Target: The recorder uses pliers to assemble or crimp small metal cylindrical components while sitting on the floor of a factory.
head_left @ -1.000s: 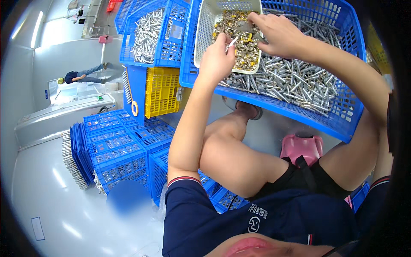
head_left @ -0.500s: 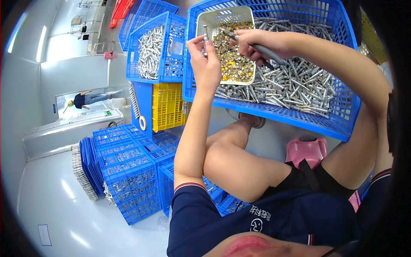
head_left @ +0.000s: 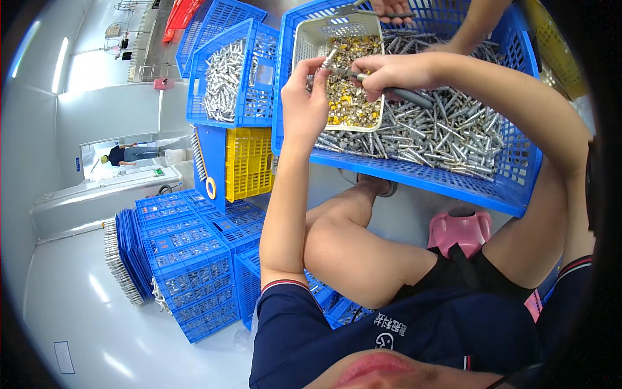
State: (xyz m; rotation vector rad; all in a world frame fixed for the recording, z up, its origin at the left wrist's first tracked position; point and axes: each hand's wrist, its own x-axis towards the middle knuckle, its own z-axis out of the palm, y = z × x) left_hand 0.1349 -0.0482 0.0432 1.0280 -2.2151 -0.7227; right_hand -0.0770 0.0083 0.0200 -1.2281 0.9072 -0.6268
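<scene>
My left hand [head_left: 307, 97] pinches a silvery metal bolt [head_left: 331, 57] between thumb and fingers, its end tilted up over the cream basket. In my right hand [head_left: 396, 72] is a pair of pliers [head_left: 409, 97] with dark grey handles; its jaws point left and meet the lower part of the bolt. Whether they grip it is too small to tell. Below both hands, the cream basket [head_left: 380, 111] holds small metal fittings [head_left: 353, 97], some of them yellow. It rests inside a big blue crate [head_left: 414, 170], on a heap of metal bolts [head_left: 447, 133].
Across the crate, another person's hand [head_left: 392, 9] is beside a second pair of pliers [head_left: 363, 11]; another bare arm [head_left: 479, 26] reaches in. Left stand a blue crate of bolts [head_left: 249, 97], a yellow crate [head_left: 249, 165] and stacked blue crates [head_left: 194, 272]. A pink stool [head_left: 459, 233] is below.
My right hand has brought the pliers' jaws down and left to the bolt, which now leans right. Another person's hands and second pliers have come in at the top.
</scene>
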